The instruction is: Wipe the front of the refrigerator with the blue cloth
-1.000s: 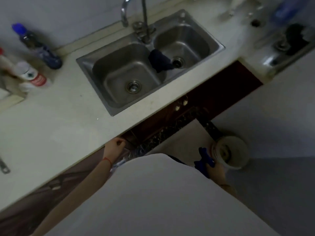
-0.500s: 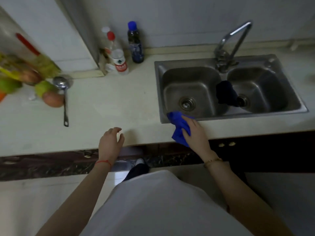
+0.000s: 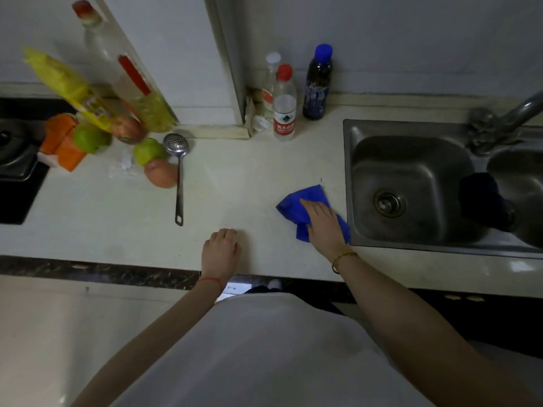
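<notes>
Right hand (image 3: 323,223), flat on the blue cloth (image 3: 302,205), has slid it left from the sink (image 3: 411,186) rim onto open counter (image 3: 235,186). Left hand (image 3: 221,250), loosely curled and empty, rests nearer the counter edge than before. No refrigerator in view; wiping likely not begun. Ladle (image 3: 178,171) lies well left.
</notes>
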The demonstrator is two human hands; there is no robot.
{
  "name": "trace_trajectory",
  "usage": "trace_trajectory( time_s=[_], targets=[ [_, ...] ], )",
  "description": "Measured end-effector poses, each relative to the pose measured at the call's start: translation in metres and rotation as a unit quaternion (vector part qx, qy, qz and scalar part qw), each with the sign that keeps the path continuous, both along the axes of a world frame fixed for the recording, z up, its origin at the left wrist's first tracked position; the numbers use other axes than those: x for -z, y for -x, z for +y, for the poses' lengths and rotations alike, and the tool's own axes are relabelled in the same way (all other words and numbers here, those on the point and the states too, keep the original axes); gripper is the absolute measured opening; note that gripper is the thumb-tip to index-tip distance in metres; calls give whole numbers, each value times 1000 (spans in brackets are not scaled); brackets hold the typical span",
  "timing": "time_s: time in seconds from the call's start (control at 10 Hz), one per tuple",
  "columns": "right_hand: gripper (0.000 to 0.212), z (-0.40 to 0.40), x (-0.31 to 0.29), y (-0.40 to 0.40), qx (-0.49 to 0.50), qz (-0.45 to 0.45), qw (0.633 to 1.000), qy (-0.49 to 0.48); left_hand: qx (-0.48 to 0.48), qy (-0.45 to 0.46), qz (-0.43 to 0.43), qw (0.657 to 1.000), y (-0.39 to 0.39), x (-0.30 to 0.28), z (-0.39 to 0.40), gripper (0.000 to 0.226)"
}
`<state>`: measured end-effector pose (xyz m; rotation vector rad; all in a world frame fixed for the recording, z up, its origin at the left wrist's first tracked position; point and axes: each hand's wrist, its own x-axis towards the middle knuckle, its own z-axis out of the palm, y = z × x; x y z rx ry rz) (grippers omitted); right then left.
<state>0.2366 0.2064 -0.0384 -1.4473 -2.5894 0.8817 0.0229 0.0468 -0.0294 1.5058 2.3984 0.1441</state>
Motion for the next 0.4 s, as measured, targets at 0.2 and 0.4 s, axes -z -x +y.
trace_trajectory(
  time_s=[0.2, 0.4],
  targets=[
    [48, -2, -14, -27, 26, 49, 998, 12, -6, 16, -15, 1000, 4, -2, 3, 30],
    [32, 4, -92, -66, 234, 134, 963, 16, -59, -103, -86, 989, 23, -40, 25, 30]
  ],
)
